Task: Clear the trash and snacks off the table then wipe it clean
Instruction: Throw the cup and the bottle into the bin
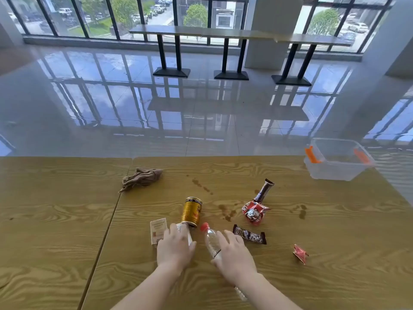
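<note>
My left hand (pixel 175 248) is closed over a small white carton (pixel 182 228), next to a flat beige packet (pixel 158 231). My right hand (pixel 234 253) lies around a clear plastic bottle (pixel 210 238) with a red cap, thumb on one side and fingers on the other. A gold can (pixel 191 211) lies on its side just beyond my hands. Two dark chocolate bar wrappers (pixel 249 237) (pixel 264 190), a red snack pack (pixel 254 212) and a small crumpled red wrapper (pixel 300 253) lie to the right. A brown cloth (pixel 142 179) sits at the far left.
A clear plastic bin (pixel 312 170) with orange latches stands at the table's far right corner. Dark spill stains (pixel 228 212) mark the wooden table (pixel 55 231). A seam runs down the tabletop to the left of my hands. Beyond is shiny floor and a bar table by the windows.
</note>
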